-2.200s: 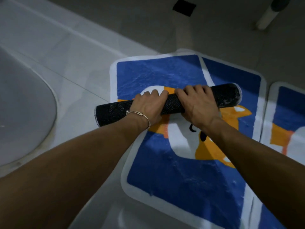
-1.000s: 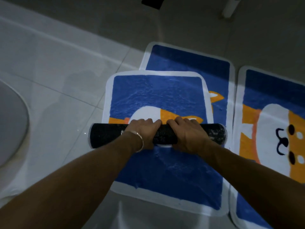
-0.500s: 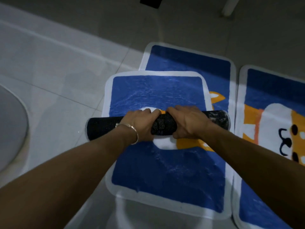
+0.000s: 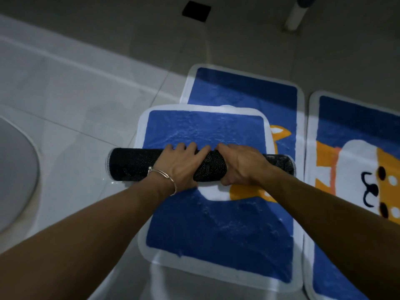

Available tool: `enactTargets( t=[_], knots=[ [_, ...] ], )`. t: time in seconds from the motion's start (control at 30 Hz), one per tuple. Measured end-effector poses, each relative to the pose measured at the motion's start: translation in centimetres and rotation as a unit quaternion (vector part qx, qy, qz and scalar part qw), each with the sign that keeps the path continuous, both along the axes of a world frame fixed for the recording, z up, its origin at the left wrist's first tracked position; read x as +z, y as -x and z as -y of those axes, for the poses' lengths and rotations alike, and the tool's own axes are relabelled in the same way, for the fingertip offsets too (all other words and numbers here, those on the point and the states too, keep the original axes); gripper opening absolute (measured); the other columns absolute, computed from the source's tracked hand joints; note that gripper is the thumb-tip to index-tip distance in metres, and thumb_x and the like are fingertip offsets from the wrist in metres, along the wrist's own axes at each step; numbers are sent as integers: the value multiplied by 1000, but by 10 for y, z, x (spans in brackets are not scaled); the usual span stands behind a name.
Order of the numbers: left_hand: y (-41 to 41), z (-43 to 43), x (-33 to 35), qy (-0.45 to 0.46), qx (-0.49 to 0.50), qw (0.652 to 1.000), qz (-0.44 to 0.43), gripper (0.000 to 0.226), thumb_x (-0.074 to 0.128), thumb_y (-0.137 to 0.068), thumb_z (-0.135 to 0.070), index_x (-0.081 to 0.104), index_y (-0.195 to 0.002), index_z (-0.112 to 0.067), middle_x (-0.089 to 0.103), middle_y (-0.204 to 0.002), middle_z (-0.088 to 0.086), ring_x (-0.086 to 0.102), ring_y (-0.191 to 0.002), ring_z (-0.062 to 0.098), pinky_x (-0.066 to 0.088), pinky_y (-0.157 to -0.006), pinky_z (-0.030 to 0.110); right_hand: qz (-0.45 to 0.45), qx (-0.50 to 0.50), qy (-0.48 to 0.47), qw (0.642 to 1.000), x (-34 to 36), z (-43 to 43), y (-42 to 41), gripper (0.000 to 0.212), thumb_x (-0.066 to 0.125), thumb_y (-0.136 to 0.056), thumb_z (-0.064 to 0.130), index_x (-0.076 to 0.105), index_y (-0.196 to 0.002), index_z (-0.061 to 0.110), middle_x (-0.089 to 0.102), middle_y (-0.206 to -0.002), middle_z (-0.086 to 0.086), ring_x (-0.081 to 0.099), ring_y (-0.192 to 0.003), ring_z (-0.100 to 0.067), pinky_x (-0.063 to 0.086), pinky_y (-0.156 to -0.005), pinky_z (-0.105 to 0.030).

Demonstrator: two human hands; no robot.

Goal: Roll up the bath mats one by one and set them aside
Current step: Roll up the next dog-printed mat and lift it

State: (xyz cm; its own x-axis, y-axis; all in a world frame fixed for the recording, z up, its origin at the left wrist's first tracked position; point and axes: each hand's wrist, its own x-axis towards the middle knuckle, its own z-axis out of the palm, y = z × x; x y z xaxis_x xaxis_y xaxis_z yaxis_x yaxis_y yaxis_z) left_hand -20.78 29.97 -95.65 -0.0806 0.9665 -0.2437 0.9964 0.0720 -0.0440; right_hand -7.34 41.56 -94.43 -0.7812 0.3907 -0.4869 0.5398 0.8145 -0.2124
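No text, number, brand mark or sign can be read anywhere in the view. The partly rolled bath mat (image 4: pixel 216 230) in the centre and the right bath mat (image 4: pixel 350 165) carry only a cartoon animal picture in blue, orange and white, with no lettering. The roll's black backing shows a pattern of plain pale dots.

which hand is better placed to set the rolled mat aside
Likely left: the left hand grips the black dotted rolled mat nearer its middle, and white floor tile lies on that side; flat blue mats cover the right.
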Motion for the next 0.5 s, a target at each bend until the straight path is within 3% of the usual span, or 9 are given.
enactTargets(
  t=[0.13, 0.27, 0.37, 0.5],
  knots=[
    [9, -9, 10, 9, 39, 997, 64, 61, 61, -75, -48, 37, -126, -25, 55, -110, 5, 58, -98, 30, 41, -74, 37, -33, 20, -53, 998, 3, -1, 0, 68, 70, -70, 43, 38, -127, 24, 52, -112, -6, 53, -98, -28, 38, -82, -37],
    [19, -17, 18, 21, 43, 994, 93, 66, 67, -68, -51, 39, -123, -29, 59, -109, 1, 60, -97, 28, 40, -70, 33, -60, 67, -162, 983, 5, 5, -5, 80, 66, -72, 44, 27, -140, 25, 48, -123, -6, 49, -107, -29, 34, -92, -42],
    [19, -11, 18, 8, 35, 995, 91, 71, 64, -69, -52, 34, -130, -30, 55, -112, 1, 58, -99, 28, 43, -75, 36, -51, 44, -127, 990, 10, 4, 2, 67, 66, -73, 40, 35, -131, 25, 51, -114, -5, 53, -101, -29, 37, -86, -41],
    [18, -2, 14, -22, -17, 1000, 7, 84, 57, -74, -58, 20, -143, -29, 48, -120, 5, 54, -104, 31, 41, -91, 44, -34, -17, -1, 999, 18, -4, 11, 65, 72, -67, 40, 42, -122, 27, 57, -107, -1, 57, -95, -25, 43, -79, -35]
  ],
)
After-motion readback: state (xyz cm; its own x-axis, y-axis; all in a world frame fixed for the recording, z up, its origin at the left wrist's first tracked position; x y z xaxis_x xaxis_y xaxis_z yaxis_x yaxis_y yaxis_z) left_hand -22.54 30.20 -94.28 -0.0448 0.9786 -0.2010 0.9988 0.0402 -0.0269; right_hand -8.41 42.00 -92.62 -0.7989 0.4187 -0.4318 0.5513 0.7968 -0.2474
